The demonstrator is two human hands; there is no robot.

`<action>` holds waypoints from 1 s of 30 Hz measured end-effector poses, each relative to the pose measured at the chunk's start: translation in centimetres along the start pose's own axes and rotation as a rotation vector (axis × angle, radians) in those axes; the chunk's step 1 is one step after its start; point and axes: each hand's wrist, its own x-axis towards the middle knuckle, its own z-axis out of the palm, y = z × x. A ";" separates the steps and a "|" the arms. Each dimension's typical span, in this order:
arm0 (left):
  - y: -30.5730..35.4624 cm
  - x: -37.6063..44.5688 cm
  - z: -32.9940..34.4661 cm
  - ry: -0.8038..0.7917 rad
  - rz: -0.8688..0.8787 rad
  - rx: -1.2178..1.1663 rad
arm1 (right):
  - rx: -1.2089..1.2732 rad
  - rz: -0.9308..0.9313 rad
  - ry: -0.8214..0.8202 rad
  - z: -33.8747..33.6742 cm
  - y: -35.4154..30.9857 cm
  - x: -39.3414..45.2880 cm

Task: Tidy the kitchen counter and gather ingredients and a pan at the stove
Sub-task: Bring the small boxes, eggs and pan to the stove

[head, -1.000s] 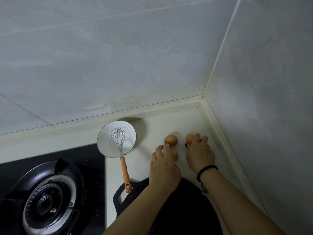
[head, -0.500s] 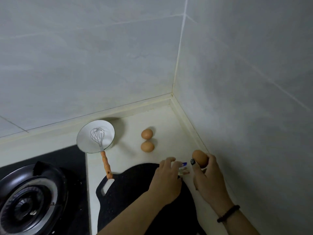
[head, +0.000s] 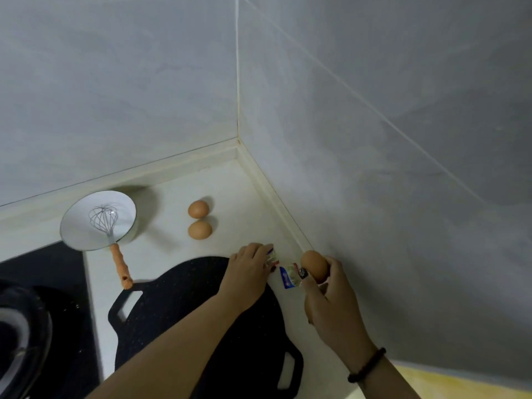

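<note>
1. Three brown eggs in all: two lie side by side on the bench (head: pixel 161 254), the far egg (head: pixel 198 209) and the near egg (head: pixel 199 230) almost touching, and a third egg (head: pixel 314 265) is up off the bench in the right hand (head: pixel 331 300)
2. One white bowl (head: pixel 83 226) with one whisk (head: pixel 108 228) leaning in it, its orange handle sticking out over the rim toward the pan; one black pan (head: pixel 178 306) with two cut-out handles; two small packets; one stove (head: pixel 43 283) with a burner (head: pixel 20 335) at the left edge
3. The right hand curls its fingers round the third egg and also pinches a small blue and white packet (head: pixel 289 276) under it, close to the wall (head: pixel 374 168)
4. The left hand (head: pixel 249 273) reaches over the far rim of the pan, fingers bent down on another small packet (head: pixel 272 256); it looks to be pinching it, though the fingertips are mostly hidden
5. The two eggs on the bench sit just beyond the left hand, between the bowl and the corner of the walls, well apart from the egg that is held
6. The pan lies flat on the bench beside the stove, under both forearms, and covers most of the near bench; a dark bead bracelet (head: pixel 367 365) is on the right wrist
</note>
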 end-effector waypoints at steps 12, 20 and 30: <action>2.9 0.0 3.0 -0.056 0.174 -0.055 | 0.029 -0.037 0.017 -2.0 -1.0 -0.6; 2.2 -1.1 2.4 0.039 0.206 -0.050 | 0.009 -0.048 -0.016 -1.6 -1.5 0.0; -0.5 -11.4 -3.6 0.307 -0.242 -0.213 | -0.036 -0.218 -0.156 3.1 -5.2 0.3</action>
